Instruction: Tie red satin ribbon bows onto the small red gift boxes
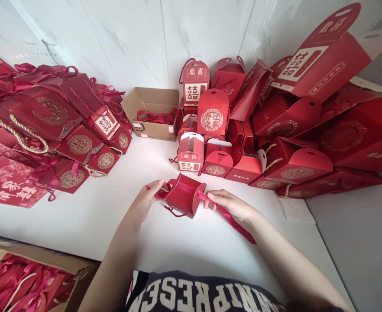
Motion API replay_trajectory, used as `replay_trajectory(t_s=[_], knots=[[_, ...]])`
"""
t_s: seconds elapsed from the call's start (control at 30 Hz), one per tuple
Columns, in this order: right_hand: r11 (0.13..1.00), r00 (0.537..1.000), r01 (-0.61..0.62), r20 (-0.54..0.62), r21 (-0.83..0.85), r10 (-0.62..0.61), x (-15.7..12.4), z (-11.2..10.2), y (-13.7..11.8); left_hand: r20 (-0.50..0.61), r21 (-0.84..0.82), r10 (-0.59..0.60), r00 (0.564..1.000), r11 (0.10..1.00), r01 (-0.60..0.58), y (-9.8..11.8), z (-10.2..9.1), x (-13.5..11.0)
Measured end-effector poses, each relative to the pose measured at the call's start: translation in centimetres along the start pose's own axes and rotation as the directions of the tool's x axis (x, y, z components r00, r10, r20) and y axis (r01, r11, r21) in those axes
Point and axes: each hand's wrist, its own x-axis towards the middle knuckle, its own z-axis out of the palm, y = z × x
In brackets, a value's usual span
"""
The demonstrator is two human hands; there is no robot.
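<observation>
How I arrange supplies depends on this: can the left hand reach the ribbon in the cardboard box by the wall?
Likely yes: the cardboard box is open, with bare tabletop between, though the left hand holds another ribbon.

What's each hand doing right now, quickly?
Left hand: closed, holding the red ribbon at the left side of the small red box.
Right hand: closed, pinching the red ribbon at the box's right side.

My feed shows a white wall [129, 43], grey-veined, with thin seams [164, 43], catching soft light. I see a white table [64, 216] before it and a grey surface [366, 229] along the table's right side.
</observation>
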Motion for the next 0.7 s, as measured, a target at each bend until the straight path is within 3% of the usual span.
replay_trajectory(t_s=[0.1, 0.23, 0.37, 0.6, 0.7], knots=[[0.999, 0.999, 0.019, 0.038, 0.042, -0.021, 0.0, -0.1, -0.6, 0.076, 0.133, 0.018, 0.997, 0.991, -0.028, 1.0, -0.3, 0.1], [0.996, 0.999, 0.026, 0.040, 0.091, -0.030, 0.1, -0.2, -1.0, 0.077, 0.275, -0.078, 0.994, 0.960, 0.054, 1.4, -0.6, 0.8], [0.998, 0.999, 0.042, 0.025, 0.039, -0.043, 0.0, -0.4, -1.3, 0.074, 0.288, -0.100, 0.992, 0.955, 0.075, 1.1, -0.3, 1.1], [0.997, 0.998, 0.061, 0.001, 0.036, -0.061, -0.3, -0.7, -2.0, 0.304, 0.290, -0.076, 0.950, 0.957, -0.016, 1.6, 0.1, 0.4], [0.998, 0.998, 0.067, -0.015, -0.003, -0.067, -0.4, -0.9, -2.2, 0.355, 0.248, -0.061, 0.933, 0.968, -0.031, 1.7, -0.1, 0.3]])
